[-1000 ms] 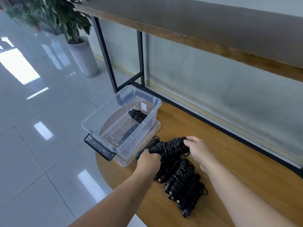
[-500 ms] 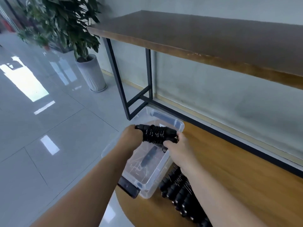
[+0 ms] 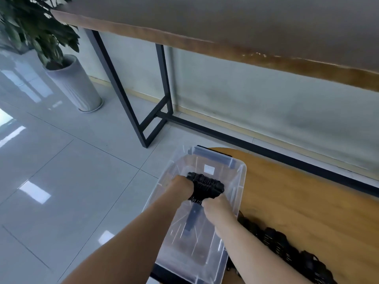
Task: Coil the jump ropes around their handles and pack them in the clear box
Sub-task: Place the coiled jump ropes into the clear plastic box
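Both my left hand (image 3: 181, 184) and right hand (image 3: 218, 210) grip a black coiled jump-rope bundle (image 3: 206, 186) inside the clear plastic box (image 3: 240, 181); more black coiled ropes (image 3: 276, 240) crowd the wooden bench (image 3: 307, 201) beside it.

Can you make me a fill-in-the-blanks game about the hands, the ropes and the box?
1. Both hands hold a coiled jump rope bundle inside the clear ____.
2. The left hand and the right hand grip the bundle at opposite ____.
3. The clear box sits on a wooden ____.
4. More coiled ropes wait on the table to the ____ of the box.

Missing words: box; ends; table; right
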`<state>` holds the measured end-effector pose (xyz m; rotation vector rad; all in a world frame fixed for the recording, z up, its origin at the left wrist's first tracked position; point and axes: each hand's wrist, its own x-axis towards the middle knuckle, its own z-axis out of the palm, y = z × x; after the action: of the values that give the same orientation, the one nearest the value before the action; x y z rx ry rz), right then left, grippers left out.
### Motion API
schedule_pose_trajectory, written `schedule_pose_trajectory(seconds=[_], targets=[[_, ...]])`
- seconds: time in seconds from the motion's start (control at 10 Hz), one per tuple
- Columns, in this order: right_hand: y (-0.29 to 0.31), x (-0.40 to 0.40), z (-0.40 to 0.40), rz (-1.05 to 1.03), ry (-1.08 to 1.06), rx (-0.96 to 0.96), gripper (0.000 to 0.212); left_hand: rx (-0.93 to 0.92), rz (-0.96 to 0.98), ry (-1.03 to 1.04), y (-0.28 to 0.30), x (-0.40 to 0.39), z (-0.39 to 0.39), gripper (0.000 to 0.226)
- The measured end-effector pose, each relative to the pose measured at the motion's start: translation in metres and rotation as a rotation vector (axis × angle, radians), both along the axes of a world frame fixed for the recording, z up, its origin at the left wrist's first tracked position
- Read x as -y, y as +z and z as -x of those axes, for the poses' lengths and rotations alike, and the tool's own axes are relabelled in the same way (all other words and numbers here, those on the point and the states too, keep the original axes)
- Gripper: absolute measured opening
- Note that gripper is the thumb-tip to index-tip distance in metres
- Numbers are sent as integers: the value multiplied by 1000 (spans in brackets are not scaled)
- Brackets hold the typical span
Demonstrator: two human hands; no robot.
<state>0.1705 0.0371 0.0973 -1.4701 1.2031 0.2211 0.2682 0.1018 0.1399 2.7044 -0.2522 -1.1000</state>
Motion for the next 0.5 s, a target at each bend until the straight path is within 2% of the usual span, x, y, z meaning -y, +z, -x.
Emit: schedule_pose_trajectory(seconds=[0.1, 0.2, 0.3, 0.4, 0.5], targets=[[-19, 0, -6, -18, -40, -65, 41, -44, 4, 62, -31, 2, 0, 33], [-26, 0, -11, -69, -97, -101, 20, -75, -19, 180, -53, 2, -1, 34], [-39, 6, -22, -58, -102, -130, 18, -68, 34, 195, -60, 4, 0, 34], [-47, 7, -28, -36, -133, -120, 23, -79, 147, 350, -71, 5, 4, 34], [-53, 8, -29, -74, -191, -128, 34, -44, 208, 403, -88, 2, 1, 38]])
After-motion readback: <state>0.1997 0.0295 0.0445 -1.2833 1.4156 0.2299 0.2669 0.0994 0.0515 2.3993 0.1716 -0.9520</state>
